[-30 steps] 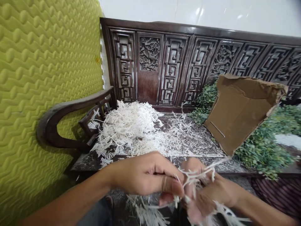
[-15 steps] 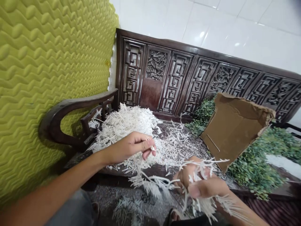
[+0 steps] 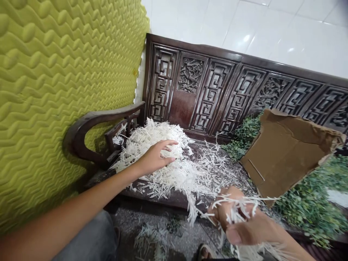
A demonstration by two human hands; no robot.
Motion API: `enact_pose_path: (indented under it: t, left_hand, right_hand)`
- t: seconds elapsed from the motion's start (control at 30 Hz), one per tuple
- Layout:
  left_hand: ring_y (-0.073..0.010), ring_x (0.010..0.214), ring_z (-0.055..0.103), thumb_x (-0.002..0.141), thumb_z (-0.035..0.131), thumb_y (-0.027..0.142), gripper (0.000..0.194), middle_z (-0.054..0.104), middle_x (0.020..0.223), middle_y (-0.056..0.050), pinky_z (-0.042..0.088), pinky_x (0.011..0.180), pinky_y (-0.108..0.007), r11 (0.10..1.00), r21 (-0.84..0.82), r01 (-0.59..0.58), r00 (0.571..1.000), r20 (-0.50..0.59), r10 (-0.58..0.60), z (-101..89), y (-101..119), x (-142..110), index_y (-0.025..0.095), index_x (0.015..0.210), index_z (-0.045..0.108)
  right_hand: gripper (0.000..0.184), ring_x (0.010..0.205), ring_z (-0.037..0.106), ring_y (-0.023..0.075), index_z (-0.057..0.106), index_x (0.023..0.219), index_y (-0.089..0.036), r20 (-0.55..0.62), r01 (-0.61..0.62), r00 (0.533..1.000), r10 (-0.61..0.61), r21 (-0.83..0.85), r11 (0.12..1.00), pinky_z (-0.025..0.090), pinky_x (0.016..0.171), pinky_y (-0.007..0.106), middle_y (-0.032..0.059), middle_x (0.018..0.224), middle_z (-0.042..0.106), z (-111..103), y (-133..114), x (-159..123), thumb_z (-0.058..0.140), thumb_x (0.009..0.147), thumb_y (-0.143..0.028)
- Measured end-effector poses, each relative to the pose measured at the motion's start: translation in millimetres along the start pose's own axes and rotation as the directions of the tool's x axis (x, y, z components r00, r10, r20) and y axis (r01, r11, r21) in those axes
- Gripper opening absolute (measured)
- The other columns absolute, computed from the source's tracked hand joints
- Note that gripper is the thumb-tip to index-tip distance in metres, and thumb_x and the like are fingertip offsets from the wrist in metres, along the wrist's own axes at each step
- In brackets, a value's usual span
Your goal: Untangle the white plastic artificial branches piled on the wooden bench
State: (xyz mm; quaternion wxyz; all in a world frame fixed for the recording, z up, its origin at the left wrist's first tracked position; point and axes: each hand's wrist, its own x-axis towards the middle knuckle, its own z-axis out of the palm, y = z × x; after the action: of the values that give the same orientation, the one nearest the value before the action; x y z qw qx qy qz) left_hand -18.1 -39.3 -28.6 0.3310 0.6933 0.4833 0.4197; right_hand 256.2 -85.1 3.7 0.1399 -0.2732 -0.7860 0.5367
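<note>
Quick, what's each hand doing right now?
Left hand: open, over the white pile, with nothing visible in its grip.
Right hand: closed around a bunch of white sprigs.

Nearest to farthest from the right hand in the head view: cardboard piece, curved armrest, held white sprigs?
1. Held white sprigs: in the right hand.
2. Cardboard piece: beyond, to its right.
3. Curved armrest: at the bench's left end.

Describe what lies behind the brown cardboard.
Green foliage shows past both sides of the cardboard, with the carved backrest beyond; whatever the cardboard itself covers cannot be seen.
</note>
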Motion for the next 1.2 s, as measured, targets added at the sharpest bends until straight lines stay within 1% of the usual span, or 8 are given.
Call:
enact_pose_path:
  t: [0.1,0.2,0.33,0.6,0.73,0.87,1.07,1.2]
  left_hand:
    - [-0.0262,0.120,0.046,0.078,0.065,0.028,0.044,0.044,0.136,-0.011,0.049,0.087,-0.040,0.999,0.003,0.039,0.999,-0.007,-0.039,-1.7,-7,2,0.025,0.121,0.056]
    - [-0.0233,0.109,0.053,0.081,0.061,0.030,0.026,0.053,0.126,-0.010,0.050,0.085,-0.039,0.999,-0.004,0.039,0.999,0.030,-0.039,-1.3,-3,0,0.019,0.104,0.064]
    - [-0.0175,0.090,0.059,0.084,0.056,0.030,0.017,0.064,0.104,-0.007,0.048,0.075,-0.031,0.997,0.068,-0.036,0.995,0.090,0.030,2.7,13,-5,0.017,0.089,0.066]
    - [-0.0142,0.076,0.058,0.092,0.047,0.039,0.030,0.064,0.084,-0.003,0.043,0.072,-0.028,0.984,0.134,-0.114,0.942,0.331,0.064,15.8,43,-21,0.020,0.110,0.059]
    - [-0.0163,0.076,0.057,0.090,0.048,0.049,0.036,0.064,0.084,-0.003,0.043,0.069,-0.029,0.977,0.184,-0.108,0.912,0.409,0.024,24.9,51,-28,0.021,0.111,0.060]
    - [-0.0153,0.071,0.055,0.087,0.049,0.054,0.039,0.062,0.080,-0.002,0.042,0.065,-0.028,0.994,0.102,-0.051,0.906,0.424,0.003,34.4,51,-30,0.019,0.099,0.062]
    - [-0.0098,0.065,0.048,0.082,0.061,0.041,0.026,0.054,0.072,0.002,0.039,0.061,-0.023,0.986,-0.152,0.072,0.914,0.406,-0.004,38.5,47,-25,0.015,0.083,0.061]
    - [-0.0088,0.064,0.046,0.078,0.066,0.033,0.021,0.051,0.071,0.003,0.038,0.061,-0.023,0.980,-0.171,0.101,0.931,0.365,-0.032,32.9,45,-23,0.014,0.084,0.060]
  right_hand:
    - [0.038,0.052,0.036,0.0118,0.047,0.058,-0.020,0.077,-0.050,0.996,0.036,0.178,0.983,0.029,0.050,0.027,-0.0033,0.054,0.040,1,-9,0,0.067,0.072,-0.049]
    - [0.029,0.055,0.039,0.0126,0.054,0.062,-0.020,-0.056,-0.119,0.990,0.129,0.159,0.980,0.029,0.050,0.026,-0.0023,0.058,0.044,4,-16,5,0.069,0.075,-0.041]
    - [0.029,0.064,0.047,0.0156,0.061,0.074,-0.020,-0.229,-0.209,0.938,0.259,0.218,0.953,0.037,0.054,0.026,0.0019,0.072,0.053,5,-10,11,0.061,0.082,-0.048]
    - [0.033,0.056,0.048,0.0154,0.061,0.104,-0.024,-0.386,-0.265,0.841,0.379,0.315,0.911,0.044,0.056,0.029,0.0022,0.078,0.059,5,7,18,0.058,0.083,-0.049]
    - [0.036,0.060,0.049,0.0147,0.060,0.112,-0.026,-0.394,-0.195,0.878,0.273,0.227,0.954,0.046,0.056,0.028,0.0040,0.094,0.061,9,10,19,0.057,0.085,-0.049]
    - [0.032,0.070,0.050,0.0164,0.060,0.110,-0.026,-0.402,-0.088,0.908,0.117,0.089,0.992,0.044,0.055,0.024,0.0035,0.090,0.057,15,8,17,0.058,0.086,-0.046]
    - [0.025,0.069,0.049,0.0155,0.059,0.101,-0.023,-0.430,-0.057,0.901,0.063,0.029,0.998,0.042,0.057,0.025,0.0024,0.086,0.056,17,5,15,0.054,0.089,-0.045]
    - [0.025,0.065,0.047,0.0137,0.059,0.103,-0.024,-0.437,-0.043,0.898,0.053,0.032,0.999,0.039,0.056,0.024,0.0019,0.087,0.058,15,5,16,0.053,0.090,-0.044]
